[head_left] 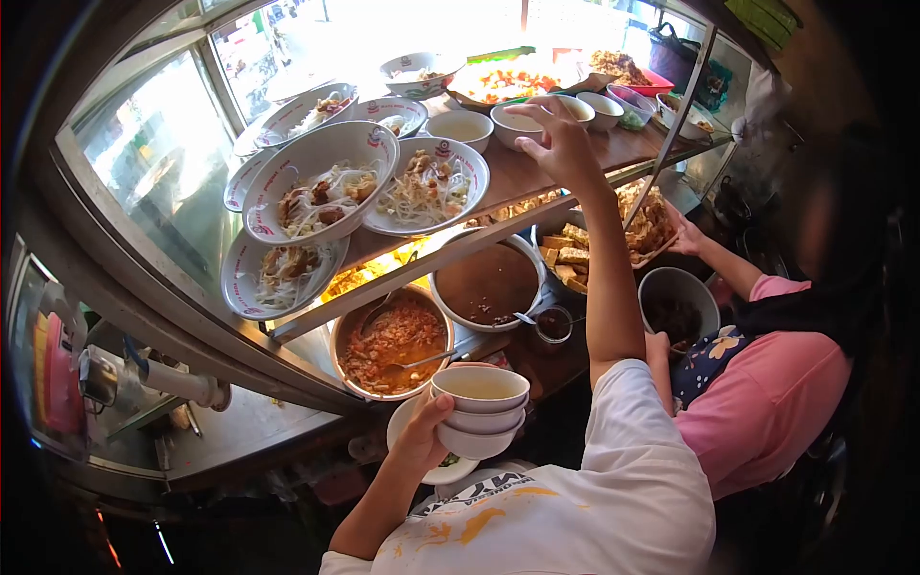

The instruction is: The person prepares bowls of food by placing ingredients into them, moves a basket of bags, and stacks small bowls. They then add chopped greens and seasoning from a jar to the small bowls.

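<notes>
My left hand (422, 436) grips a stack of small white bowls (479, 419), its thumb along their side. Pale liquid shows in the top bowl. Behind and under the stack is a white dish (458, 471) with a bit of green in it, partly hidden by the hand. My right hand (561, 144) is raised over the upper shelf, fingers spread and bent. In this view its fingertips overlap a small white bowl (506, 119). Similar bowls with clear liquid, such as one bowl (458, 130), stand close by it.
Noodle bowls (321, 192) crowd the left of the wooden shelf (522, 182). Below are a pot of red stew (412, 331), a brown soup pot (489, 278) and fried tofu (570, 254). A person in a pink sleeve (781, 383) works at right. A metal post (676, 120) crosses the shelf.
</notes>
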Action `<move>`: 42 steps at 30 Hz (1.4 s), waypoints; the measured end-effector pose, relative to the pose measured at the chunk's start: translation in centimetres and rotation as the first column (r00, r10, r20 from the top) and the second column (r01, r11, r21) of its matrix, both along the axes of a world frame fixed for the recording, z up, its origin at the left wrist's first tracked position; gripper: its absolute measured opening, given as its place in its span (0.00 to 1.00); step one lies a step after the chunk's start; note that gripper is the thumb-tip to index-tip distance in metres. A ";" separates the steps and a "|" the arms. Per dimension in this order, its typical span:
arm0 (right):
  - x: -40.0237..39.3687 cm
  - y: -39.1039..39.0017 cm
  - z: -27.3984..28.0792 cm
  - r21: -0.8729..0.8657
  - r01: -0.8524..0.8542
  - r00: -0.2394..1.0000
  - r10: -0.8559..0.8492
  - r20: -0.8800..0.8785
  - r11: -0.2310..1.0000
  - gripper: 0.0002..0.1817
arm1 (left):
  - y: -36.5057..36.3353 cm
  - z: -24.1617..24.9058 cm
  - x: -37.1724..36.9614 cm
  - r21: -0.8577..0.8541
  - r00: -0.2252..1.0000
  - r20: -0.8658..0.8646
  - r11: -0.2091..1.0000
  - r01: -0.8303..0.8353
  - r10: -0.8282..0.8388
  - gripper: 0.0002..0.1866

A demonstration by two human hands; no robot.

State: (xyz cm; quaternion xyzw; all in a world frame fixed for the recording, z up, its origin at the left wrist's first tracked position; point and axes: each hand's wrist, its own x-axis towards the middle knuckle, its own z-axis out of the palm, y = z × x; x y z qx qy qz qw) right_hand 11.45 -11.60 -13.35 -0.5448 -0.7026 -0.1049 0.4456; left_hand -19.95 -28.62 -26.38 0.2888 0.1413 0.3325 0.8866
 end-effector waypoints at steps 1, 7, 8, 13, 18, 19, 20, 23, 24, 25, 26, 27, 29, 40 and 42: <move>-0.8 -0.2 0.6 -0.047 -0.080 0.997 0.080 -0.003 0.996 0.19 | -0.1 0.1 0.0 -0.001 1.000 0.001 1.000 -0.001 0.001 0.40; -2.3 3.0 -1.0 -0.018 -0.203 0.970 0.203 0.136 0.979 0.07 | -0.6 0.5 0.3 0.001 1.000 0.003 1.000 -0.004 0.004 0.40; -2.2 3.1 -1.0 -0.023 -0.183 0.971 0.184 0.154 0.983 0.08 | -0.6 0.6 0.2 0.004 1.000 0.003 1.000 -0.010 0.010 0.40; -1.8 3.4 -1.7 0.032 -0.130 0.974 0.122 0.189 0.991 0.10 | -0.5 0.4 -0.1 0.007 1.000 -0.002 1.000 0.000 0.000 0.41; -3.3 -2.6 -0.1 0.051 -0.157 0.984 0.161 -0.082 0.986 0.09 | -0.2 1.0 0.4 0.042 1.000 0.010 0.999 0.002 -0.002 0.42; -3.7 -5.1 0.4 0.022 -0.164 0.975 0.166 -0.148 0.986 0.09 | 0.0 1.3 0.7 0.047 1.000 0.017 0.999 -0.001 0.000 0.42; -4.2 -7.8 0.4 -0.048 -0.243 0.952 0.229 -0.201 0.969 0.09 | 0.3 1.7 1.1 0.051 1.000 0.024 0.999 -0.002 0.001 0.43; -5.7 -14.1 -1.4 -0.183 -0.678 0.727 0.614 -0.307 0.712 0.09 | 1.3 2.5 2.4 0.106 1.000 0.023 0.994 -0.019 0.017 0.42; -6.5 -16.1 -1.2 -0.304 -0.697 0.716 0.607 -0.343 0.650 0.09 | 1.5 3.0 2.8 0.088 0.999 0.015 0.996 -0.036 0.035 0.42; -7.1 -17.6 -1.0 -0.416 -0.707 0.707 0.596 -0.380 0.572 0.10 | 1.6 3.6 3.2 0.070 0.999 0.007 0.996 -0.053 0.053 0.41; -7.1 -18.1 -1.9 -0.376 -0.700 0.714 0.591 -0.377 0.606 0.09 | 1.9 4.1 3.5 0.054 0.997 -0.002 0.996 -0.071 0.071 0.41; -6.9 -18.4 -3.1 -0.337 -0.692 0.720 0.585 -0.373 0.638 0.09 | 2.5 3.6 3.9 0.128 1.000 0.026 0.992 -0.017 0.014 0.39; -5.9 -19.1 -3.2 -0.325 -0.689 0.722 0.573 -0.388 0.648 0.07 | 3.0 3.9 4.8 0.106 0.998 0.054 0.994 0.027 -0.033 0.39; -2.8 -19.2 -2.6 -0.153 -0.564 0.669 0.341 -0.661 0.811 0.08 | 3.5 4.7 7.4 0.094 1.000 -0.005 0.995 0.029 -0.028 0.40; -1.8 -17.6 -2.3 -0.006 -0.459 0.700 0.357 -0.618 0.889 0.08 | 3.9 4.4 7.8 0.070 0.989 0.083 0.990 0.119 -0.125 0.42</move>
